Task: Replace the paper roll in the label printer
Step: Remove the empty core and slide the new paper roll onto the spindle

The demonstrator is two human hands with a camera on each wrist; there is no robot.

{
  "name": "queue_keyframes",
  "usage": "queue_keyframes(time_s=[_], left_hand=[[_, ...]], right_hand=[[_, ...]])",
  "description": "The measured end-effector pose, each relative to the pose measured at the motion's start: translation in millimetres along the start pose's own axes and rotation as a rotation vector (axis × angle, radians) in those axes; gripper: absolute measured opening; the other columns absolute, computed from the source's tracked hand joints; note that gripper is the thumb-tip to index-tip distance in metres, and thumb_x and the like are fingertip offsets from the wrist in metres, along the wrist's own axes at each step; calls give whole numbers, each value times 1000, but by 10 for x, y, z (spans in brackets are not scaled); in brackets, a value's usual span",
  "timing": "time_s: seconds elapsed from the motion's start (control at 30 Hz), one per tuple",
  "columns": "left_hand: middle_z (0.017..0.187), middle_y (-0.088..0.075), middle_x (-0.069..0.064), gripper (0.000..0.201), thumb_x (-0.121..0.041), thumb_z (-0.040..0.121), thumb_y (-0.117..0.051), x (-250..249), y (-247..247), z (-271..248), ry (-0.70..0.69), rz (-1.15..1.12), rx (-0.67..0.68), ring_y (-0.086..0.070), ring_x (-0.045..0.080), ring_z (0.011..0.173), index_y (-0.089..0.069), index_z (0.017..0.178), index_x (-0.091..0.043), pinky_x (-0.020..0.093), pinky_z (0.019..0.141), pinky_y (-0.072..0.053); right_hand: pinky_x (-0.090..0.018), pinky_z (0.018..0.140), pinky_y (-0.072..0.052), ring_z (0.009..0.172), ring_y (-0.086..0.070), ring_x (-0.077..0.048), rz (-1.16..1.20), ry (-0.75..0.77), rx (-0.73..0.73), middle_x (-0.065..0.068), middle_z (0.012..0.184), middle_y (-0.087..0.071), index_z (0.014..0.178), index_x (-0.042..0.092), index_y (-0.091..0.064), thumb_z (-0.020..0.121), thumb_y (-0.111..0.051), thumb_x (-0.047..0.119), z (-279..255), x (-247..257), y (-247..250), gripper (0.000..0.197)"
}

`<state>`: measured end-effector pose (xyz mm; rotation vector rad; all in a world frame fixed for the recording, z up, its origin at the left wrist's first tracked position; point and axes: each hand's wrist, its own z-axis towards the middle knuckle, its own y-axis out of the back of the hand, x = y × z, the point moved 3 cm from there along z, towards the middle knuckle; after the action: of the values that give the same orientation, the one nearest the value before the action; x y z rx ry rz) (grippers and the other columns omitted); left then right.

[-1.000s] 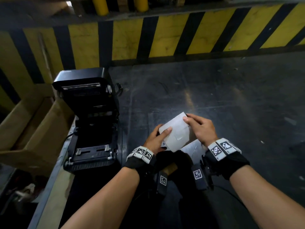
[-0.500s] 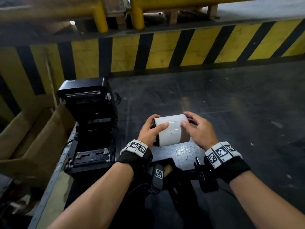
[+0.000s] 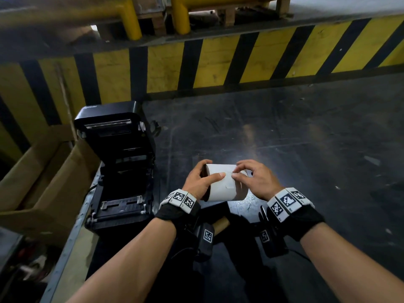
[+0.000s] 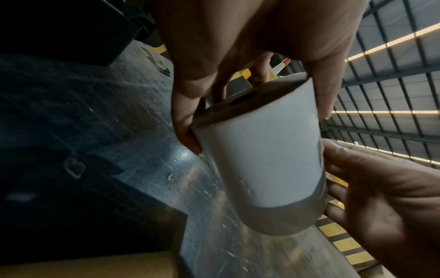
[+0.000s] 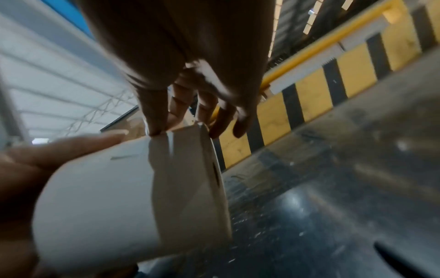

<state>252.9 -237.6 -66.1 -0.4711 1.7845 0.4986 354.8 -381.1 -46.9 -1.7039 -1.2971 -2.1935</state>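
I hold a white label paper roll [image 3: 225,186] sideways in both hands above the dark bench. My left hand [image 3: 211,171] grips its left end, thumb on the front and fingers over the back. My right hand [image 3: 237,171] pinches at the paper's loose edge on top with thumb and forefinger. The left wrist view shows the roll [image 4: 259,156] with its dark core hole and the left hand [image 4: 190,120] curled round the end. In the right wrist view the right hand [image 5: 164,129] nips the lifted paper edge of the roll [image 5: 107,188]. The black label printer [image 3: 115,162] stands at the left, its lid open and its bay bare.
A brown cardboard core [image 3: 220,223] lies under my wrists. An open cardboard box [image 3: 43,178] stands left of the printer, past the bench's metal edge [image 3: 72,237]. A yellow-and-black striped barrier [image 3: 218,62] runs along the back. The dark bench [image 3: 295,138] stretches to the right.
The roll has turned from tilted to lying sideways and risen slightly. My right fingers have shifted from its right end onto the paper edge on top. The head view has tilted up.
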Motion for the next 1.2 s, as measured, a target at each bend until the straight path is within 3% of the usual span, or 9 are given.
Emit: queue_keyframes(time_s=[0.13,0.27,0.4,0.5,0.63,0.77,0.87,1.0,1.2], left_hand=[[117,-64,9,52,-44,48,-80,91,-24,8,37,27,9,-64,30,105,-59,95,-40,51,91,-53],[122,-59,11,48,-26,71,-77,206,-17,78,127,-3,-12,-60,26,99,-55,114,-23,37,76,-52],[121,-58,5,48,-33,69,-77,286,35,133,195,25,-54,-60,25,102,-55,112,-29,37,76,-52],[123,-59,8,55,-40,56,-80,347,71,143,177,74,-71,-59,29,109,-58,105,-32,44,88,-52],[114,-58,7,39,-23,72,-77,453,109,191,176,32,-102,-58,26,100,-57,106,-28,35,77,-48],[119,-57,6,43,-24,73,-75,455,123,214,201,41,-78,-58,25,101,-56,111,-30,32,73,-49],[114,-54,2,46,-23,77,-72,428,130,221,229,32,-55,-56,17,90,-53,118,-30,27,62,-46],[110,-54,-3,48,-24,79,-70,429,148,211,281,4,-44,-56,13,84,-50,122,-31,29,63,-47],[123,-57,-1,47,-29,74,-74,431,150,201,302,11,-65,-59,22,95,-54,116,-35,34,68,-49]], right_hand=[[-26,91,-39,105,-57,-20,-8,-14,53,-2,104,-60,73,19,-62,79,-68,17,34,-67,-92,9],[-40,90,-45,97,-58,-23,-77,40,-2,-4,103,-63,75,21,-57,83,-61,19,-37,-76,-163,9],[-23,75,-43,86,-58,-19,38,17,-142,-8,92,-65,82,10,-62,85,-58,17,-109,-118,-106,8],[-28,79,-42,88,-57,-19,93,-83,-242,-7,91,-63,82,11,-64,84,-61,17,-5,-273,115,7],[-34,86,-41,95,-56,-20,-198,-257,-25,-4,96,-62,62,23,-64,77,-67,32,158,-760,245,18],[-43,93,-44,101,-58,-26,-403,-330,168,-7,103,-63,49,33,-51,69,-73,35,223,-1101,239,30],[-52,104,-33,113,-53,-27,-545,-392,251,-1,116,-59,58,29,-61,70,-73,32,186,-1196,214,17],[-57,111,-16,127,-40,-25,-640,-407,244,5,133,-47,80,26,-70,72,-72,32,101,-1300,151,11],[-46,108,-22,123,-46,-24,-593,-336,111,0,128,-52,90,25,-69,74,-70,33,4,-1288,164,17]])
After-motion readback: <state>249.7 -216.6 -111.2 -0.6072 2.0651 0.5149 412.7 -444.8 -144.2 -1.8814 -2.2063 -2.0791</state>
